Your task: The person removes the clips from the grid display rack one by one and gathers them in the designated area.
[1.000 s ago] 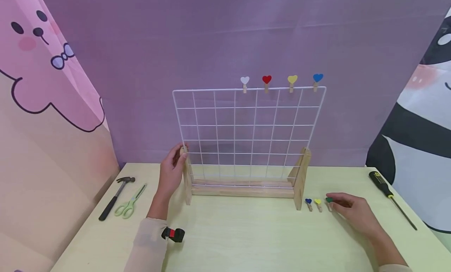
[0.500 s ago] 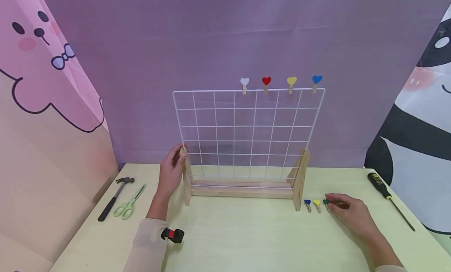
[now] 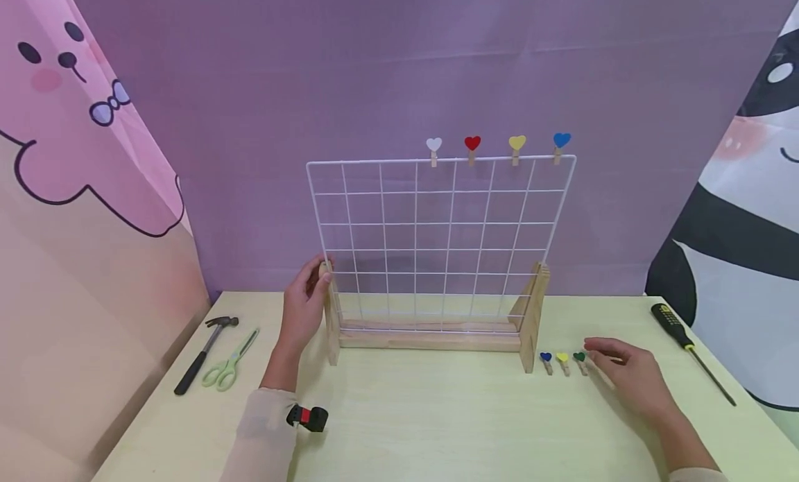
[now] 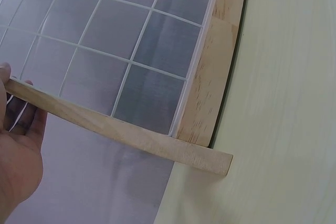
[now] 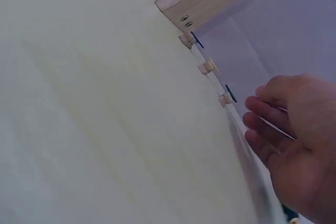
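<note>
A white wire grid [image 3: 431, 224] stands in a wooden base [image 3: 431, 342]. My left hand [image 3: 302, 308] grips the top of the base's left side piece [image 4: 131, 135], thumb in front and fingers behind. On the table by the right side piece lie small heart clothespins in a row: dark blue [image 3: 546, 363], yellow [image 3: 564, 363] and green [image 3: 580, 363]. Just right of the green one hovers my right hand [image 3: 633, 378], its fingers loosely bent and holding nothing. The right wrist view shows a gap between those fingertips and the green clothespin [image 5: 226, 98].
White [image 3: 433, 151], red [image 3: 472, 150], yellow [image 3: 517, 150] and blue [image 3: 560, 148] heart clothespins are clipped along the grid's top wire. A hammer [image 3: 202, 357] and green-handled scissors [image 3: 227, 367] lie at the left, a screwdriver [image 3: 689, 350] at the right.
My right hand has let go of the green clothespin and drawn slightly away to the right. That clothespin now lies in line beside the yellow one. My left hand keeps its place.
</note>
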A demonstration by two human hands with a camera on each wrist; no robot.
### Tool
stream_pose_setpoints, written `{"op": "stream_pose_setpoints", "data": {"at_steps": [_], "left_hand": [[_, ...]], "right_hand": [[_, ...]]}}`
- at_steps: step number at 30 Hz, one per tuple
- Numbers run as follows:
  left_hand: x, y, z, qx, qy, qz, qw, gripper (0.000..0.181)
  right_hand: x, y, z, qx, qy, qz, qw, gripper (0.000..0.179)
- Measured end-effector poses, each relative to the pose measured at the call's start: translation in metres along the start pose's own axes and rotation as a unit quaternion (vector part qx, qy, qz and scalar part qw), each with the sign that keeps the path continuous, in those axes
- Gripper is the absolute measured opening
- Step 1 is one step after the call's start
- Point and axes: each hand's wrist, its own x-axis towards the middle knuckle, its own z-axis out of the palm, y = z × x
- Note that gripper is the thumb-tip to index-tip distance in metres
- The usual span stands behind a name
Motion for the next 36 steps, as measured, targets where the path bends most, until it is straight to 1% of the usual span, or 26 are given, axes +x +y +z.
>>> {"op": "stream_pose_setpoints", "data": {"at_steps": [4, 7, 9, 16, 25, 31, 36], "left_hand": [[0.0, 0.0, 0.001, -0.009, 0.0, 0.003, 1.0, 0.039], [0.001, -0.002, 0.001, -0.01, -0.001, 0.0, 1.0, 0.04], [0.001, -0.002, 0.001, -0.009, -0.001, -0.003, 1.0, 0.04], [0.001, -0.003, 0.0, -0.014, 0.001, -0.006, 0.9999, 0.038], [0.0, 0.003, 0.001, -0.022, 0.001, -0.009, 0.9997, 0.037], [0.0, -0.001, 0.001, -0.017, 0.002, -0.002, 0.9999, 0.038], [0.0, -0.001, 0.002, -0.011, 0.004, 0.0, 0.9999, 0.038]], "right_hand": [[0.002, -0.011, -0.014, 0.049, 0.025, -0.003, 0.9985, 0.034], [0.005, -0.028, -0.027, 0.088, 0.043, -0.018, 0.995, 0.036], [0.009, -0.042, -0.037, 0.098, 0.052, -0.031, 0.9933, 0.036], [0.024, -0.101, -0.072, 0.097, 0.062, -0.068, 0.991, 0.037], [0.044, -0.185, -0.115, 0.13, 0.12, -0.117, 0.9773, 0.037], [0.055, -0.236, -0.133, 0.152, 0.125, -0.171, 0.9654, 0.035], [0.067, -0.265, -0.142, 0.18, 0.119, -0.19, 0.9579, 0.034]]}}
